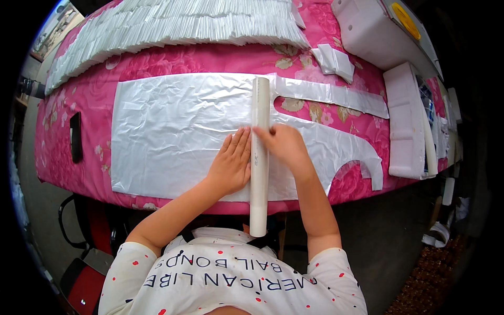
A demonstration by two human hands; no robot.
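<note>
A shiny white plastic apron [173, 131], with straps and rounded cut-outs at its right end, lies spread and slightly creased on the table. Across it, far to near, runs a long white pipe [259, 184], its near end jutting past the table edge. My left hand [231, 160] lies flat on the plastic, fingers together and stretched out along the pipe's left side. From the right, my right hand [284, 145] grips the pipe, its thumb across the top and its fingers curled, partly hidden.
Folded white sheets [199, 23] stand in long rows at the back, with a few more [334, 62] to their right. A black phone [76, 137] lies at the left. White foam boxes [404, 123] line the right side. Pink floral cloth [58, 173] covers the table; red-seated chairs [84, 286] stand at the near left.
</note>
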